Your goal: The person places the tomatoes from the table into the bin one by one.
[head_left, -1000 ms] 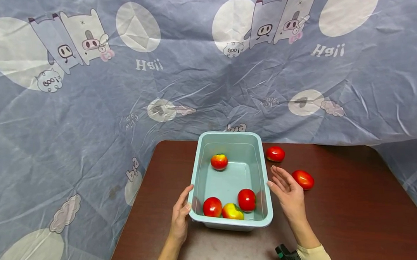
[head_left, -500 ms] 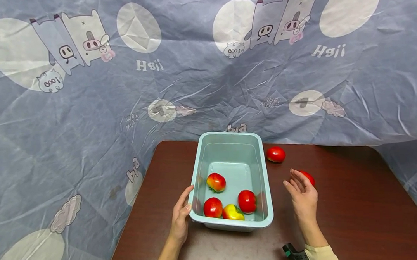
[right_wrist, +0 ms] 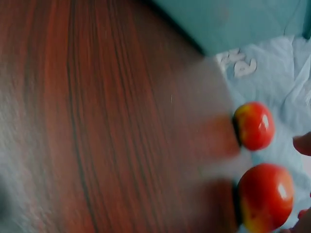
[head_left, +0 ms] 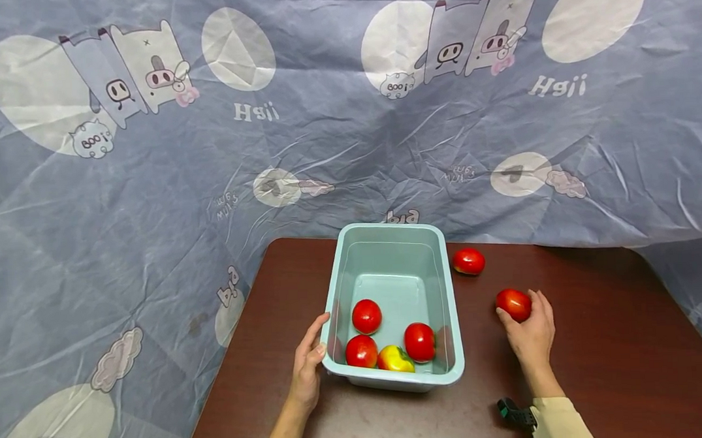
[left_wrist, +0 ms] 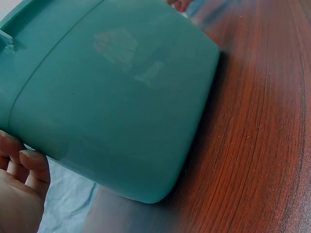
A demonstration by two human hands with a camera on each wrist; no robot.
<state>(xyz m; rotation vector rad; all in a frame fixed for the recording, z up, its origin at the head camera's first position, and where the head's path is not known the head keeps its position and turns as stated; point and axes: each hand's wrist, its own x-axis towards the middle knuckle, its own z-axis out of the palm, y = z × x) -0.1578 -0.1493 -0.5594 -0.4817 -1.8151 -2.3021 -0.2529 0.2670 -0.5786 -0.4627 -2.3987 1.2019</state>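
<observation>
A light blue-green plastic tub point(head_left: 393, 379) stands on the table, tilted toward me in the head view. My left hand point(head_left: 307, 368) holds its left rim near the front corner, thumb on the edge; the left wrist view shows curled fingertips point(left_wrist: 34, 160) against the tub's outer wall. Several red tomatoes lie in the tub's near half, one of them point(head_left: 367, 317) behind the others, plus a yellow-red one point(head_left: 396, 359). To the right, my right hand point(head_left: 532, 329) spreads thumb and fingers around a red tomato point(head_left: 513, 304) on the table. The right wrist view shows a gap between thumb and tomato.
Another red tomato point(head_left: 468, 261) rests beyond the tub's right side, near the table's back edge. Dark wood-grain table point(head_left: 615, 338) surrounds everything. A printed blue-grey cloth point(head_left: 347, 134) hangs close behind and to the left.
My right hand has moved away from the tub's right rim to the tomato on the right. Inside the tub, one tomato has rolled from the far part to the near part. The left hand stays put.
</observation>
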